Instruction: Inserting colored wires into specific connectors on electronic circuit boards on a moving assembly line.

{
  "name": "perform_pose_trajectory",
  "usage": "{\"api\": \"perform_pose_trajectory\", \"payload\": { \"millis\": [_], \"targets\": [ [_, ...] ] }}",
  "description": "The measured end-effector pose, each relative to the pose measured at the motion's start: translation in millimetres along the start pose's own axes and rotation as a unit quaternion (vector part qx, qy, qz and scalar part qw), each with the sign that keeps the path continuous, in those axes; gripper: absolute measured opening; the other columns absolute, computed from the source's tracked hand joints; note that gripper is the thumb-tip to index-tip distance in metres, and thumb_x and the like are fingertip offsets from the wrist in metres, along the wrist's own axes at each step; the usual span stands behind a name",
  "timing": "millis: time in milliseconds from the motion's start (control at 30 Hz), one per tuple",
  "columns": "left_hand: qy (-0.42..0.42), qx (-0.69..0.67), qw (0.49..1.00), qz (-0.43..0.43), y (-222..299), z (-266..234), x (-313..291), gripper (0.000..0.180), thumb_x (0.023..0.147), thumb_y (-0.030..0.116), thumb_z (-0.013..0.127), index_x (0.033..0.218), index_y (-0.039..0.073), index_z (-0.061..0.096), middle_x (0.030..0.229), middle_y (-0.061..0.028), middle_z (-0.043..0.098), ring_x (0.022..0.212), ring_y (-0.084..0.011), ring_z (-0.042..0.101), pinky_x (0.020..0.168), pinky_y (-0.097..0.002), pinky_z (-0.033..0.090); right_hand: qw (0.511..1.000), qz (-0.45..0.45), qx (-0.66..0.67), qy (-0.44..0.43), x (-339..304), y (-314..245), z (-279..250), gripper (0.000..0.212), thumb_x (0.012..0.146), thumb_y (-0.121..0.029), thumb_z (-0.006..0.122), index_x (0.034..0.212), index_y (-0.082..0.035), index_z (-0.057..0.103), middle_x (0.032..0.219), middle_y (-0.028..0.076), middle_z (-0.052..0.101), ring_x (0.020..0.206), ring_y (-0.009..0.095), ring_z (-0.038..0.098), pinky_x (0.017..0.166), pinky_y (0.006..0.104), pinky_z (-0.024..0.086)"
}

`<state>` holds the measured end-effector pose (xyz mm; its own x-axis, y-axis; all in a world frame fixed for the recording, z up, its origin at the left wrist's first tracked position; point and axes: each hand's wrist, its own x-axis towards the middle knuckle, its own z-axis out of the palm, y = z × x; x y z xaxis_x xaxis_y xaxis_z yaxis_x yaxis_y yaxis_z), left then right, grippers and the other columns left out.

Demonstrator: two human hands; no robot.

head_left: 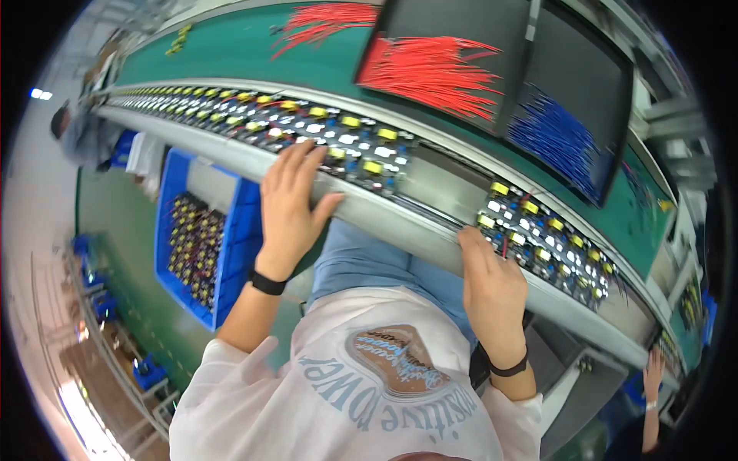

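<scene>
Two rows of small circuit boards (319,132) with yellow-topped parts lie along a track with a metal front rail (361,201). My left hand (290,196) rests on the rail, fingers stretched over the front row of boards and thumb apart. My right hand (494,288) lies on the rail to the right, its fingers stretched out and close together. Its fingertips touch or nearly touch the near corner of a second group of boards (530,230). A stretch of bare grey track (444,184) separates the two groups. Neither hand visibly holds anything.
Behind the track, black trays hold red wires (430,73) and blue wires (555,134) on a green bench (231,50). More red wires (327,21) lie farther left. A blue bin (237,230) of boards stands left of me. Another person's hand (653,376) is at far right.
</scene>
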<state>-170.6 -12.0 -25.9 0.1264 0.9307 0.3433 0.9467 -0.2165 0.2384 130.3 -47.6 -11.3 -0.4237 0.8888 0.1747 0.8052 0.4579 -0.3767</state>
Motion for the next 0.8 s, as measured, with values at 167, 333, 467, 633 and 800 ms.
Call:
{"api": "perform_pose_trajectory", "payload": {
  "millis": [167,333,467,633,800],
  "targets": [
    [-0.003,-0.053,0.998,0.02,-45,6,-10,0.063,0.087,0.023,0.075,0.144,0.001,0.058,0.146,-0.0215,0.058,0.138,-0.0433,0.05,0.118,-0.0515,0.035,0.999,0.028,-0.015,0.025,-23,13,3,0.046,0.08,-0.002,0.064,0.126,-0.005,0.064,0.13,0.011,0.069,0.074,0.023,0.069,0.065,0.0378,0.053],
    [-0.013,-0.01,0.998,0.064,-53,14,-11,0.059,0.1,0.029,0.063,0.15,0.0,0.051,0.152,-0.022,0.052,0.142,-0.0423,0.047,0.119,-0.0517,0.034,0.993,0.08,-0.054,0.062,-44,27,1,0.04,0.078,-0.007,0.064,0.118,-0.003,0.062,0.12,0.011,0.068,0.07,0.021,0.068,0.069,0.0341,0.052],
    [-0.023,-0.014,0.997,0.069,-50,10,-8,0.056,0.102,0.025,0.06,0.151,0.001,0.05,0.153,-0.0208,0.052,0.142,-0.0414,0.046,0.119,-0.0504,0.033,0.987,0.116,-0.074,0.081,-68,40,-15,0.037,0.08,-0.006,0.065,0.116,-0.004,0.063,0.117,0.009,0.07,0.069,0.021,0.068,0.067,0.0338,0.051],
    [-0.026,-0.012,0.998,0.064,-44,13,-4,0.05,0.103,0.016,0.058,0.15,-0.001,0.051,0.153,-0.0201,0.053,0.142,-0.0402,0.046,0.119,-0.0488,0.033,0.976,0.172,-0.1,0.09,-90,65,-33,0.03,0.084,-0.006,0.066,0.114,-0.009,0.065,0.114,0.005,0.072,0.069,0.025,0.068,0.064,0.0372,0.052],
    [-0.022,-0.023,0.997,0.074,-46,18,-1,0.049,0.103,0.016,0.058,0.149,-0.001,0.051,0.153,-0.0199,0.053,0.143,-0.0397,0.046,0.12,-0.0487,0.033,0.952,0.245,-0.147,0.11,-115,93,-48,0.023,0.09,-0.008,0.065,0.112,-0.012,0.066,0.103,0.008,0.073,0.067,0.03,0.067,0.061,0.0415,0.053]
  ]
}}
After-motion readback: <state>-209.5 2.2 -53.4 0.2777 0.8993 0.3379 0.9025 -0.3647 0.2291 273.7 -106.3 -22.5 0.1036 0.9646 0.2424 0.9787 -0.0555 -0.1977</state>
